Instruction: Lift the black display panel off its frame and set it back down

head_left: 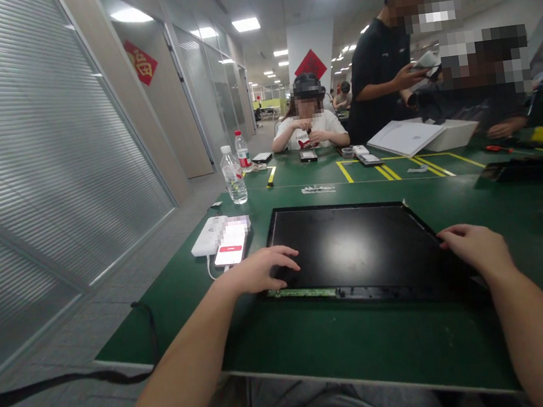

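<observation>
A black display panel [356, 249] lies flat on the green table [348, 346] in front of me, with a strip of green circuit board [302, 291] showing along its near edge. My left hand [260, 269] rests on the panel's near left corner, fingers spread flat over it. My right hand [478, 249] lies on the panel's right edge, fingers stretched along the frame. Neither hand holds anything.
A phone [230, 245] and a white power bank [209, 236] with a cable lie left of the panel. Two water bottles [234, 175] stand further back. A seated person [309, 126] works across the table; two more people [384, 71] are at the far right by a white box [421, 135].
</observation>
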`<state>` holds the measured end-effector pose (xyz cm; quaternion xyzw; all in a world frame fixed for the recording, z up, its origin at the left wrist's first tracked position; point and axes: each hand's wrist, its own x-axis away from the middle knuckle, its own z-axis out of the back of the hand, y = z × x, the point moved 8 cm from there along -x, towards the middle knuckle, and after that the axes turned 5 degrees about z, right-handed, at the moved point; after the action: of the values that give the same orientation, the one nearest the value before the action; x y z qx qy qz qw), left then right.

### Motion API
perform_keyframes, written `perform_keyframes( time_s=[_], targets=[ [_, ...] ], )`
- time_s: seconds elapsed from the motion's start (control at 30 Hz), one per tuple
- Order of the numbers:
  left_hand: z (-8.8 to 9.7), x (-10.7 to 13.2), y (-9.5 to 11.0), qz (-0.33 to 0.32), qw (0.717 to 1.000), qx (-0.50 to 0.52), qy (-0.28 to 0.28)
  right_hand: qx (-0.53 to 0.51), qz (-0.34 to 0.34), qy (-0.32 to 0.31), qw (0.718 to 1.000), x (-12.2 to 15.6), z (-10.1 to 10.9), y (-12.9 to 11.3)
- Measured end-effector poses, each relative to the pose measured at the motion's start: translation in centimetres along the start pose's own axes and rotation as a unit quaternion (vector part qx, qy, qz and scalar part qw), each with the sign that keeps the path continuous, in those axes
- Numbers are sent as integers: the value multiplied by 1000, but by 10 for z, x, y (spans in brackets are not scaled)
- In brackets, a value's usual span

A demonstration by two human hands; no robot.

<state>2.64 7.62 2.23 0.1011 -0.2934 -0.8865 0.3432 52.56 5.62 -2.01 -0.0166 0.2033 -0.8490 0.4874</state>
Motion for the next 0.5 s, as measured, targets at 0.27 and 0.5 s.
perform_keyframes(
  time_s=[0.27,0.5],
  targets=[
    [0,1,-1,4,1000,12,4,-24,-44,-38,998,6,1,-2],
    [6,4,-16,63,998,0,28,-18,-39,-28,999,7,3,-4]
  ],
)
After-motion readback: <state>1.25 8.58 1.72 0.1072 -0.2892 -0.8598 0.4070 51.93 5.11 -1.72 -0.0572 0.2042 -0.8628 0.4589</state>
